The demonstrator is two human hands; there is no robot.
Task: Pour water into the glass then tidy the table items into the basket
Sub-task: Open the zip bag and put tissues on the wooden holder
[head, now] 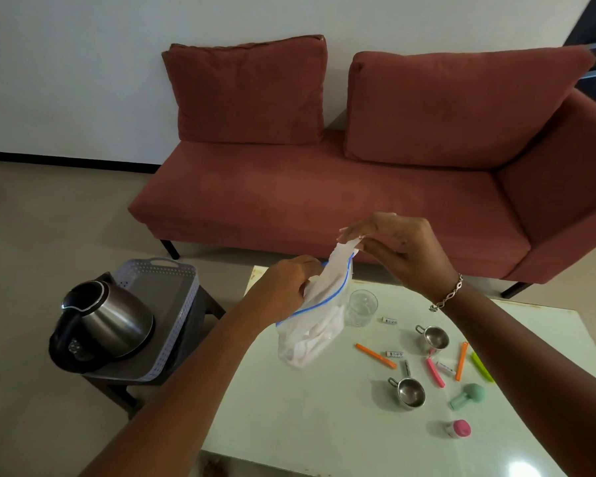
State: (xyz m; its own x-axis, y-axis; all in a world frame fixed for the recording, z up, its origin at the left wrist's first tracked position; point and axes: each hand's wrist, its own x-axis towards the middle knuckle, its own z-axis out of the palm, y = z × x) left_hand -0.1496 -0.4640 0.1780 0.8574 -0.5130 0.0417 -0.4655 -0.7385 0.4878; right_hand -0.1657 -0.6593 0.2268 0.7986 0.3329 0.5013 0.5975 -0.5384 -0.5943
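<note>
Left hand grips the zip bag by its blue seal. Right hand pinches the bag's top corner, and the bag hangs above the desk. Glass stands just behind it, mid-frame. Basket sits at lower left with the kettle inside. Judged: tidying step. Next move: carry the bag left into the basket, clear of the kettle.

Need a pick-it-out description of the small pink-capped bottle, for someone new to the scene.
Start at the white table in front of the red sofa; small items lie scattered on its right part. The pink-capped bottle is the nearest of them to the camera, just below the mint green tool. It alone has a round pink cap; the other pink item is a long clip.
</note>
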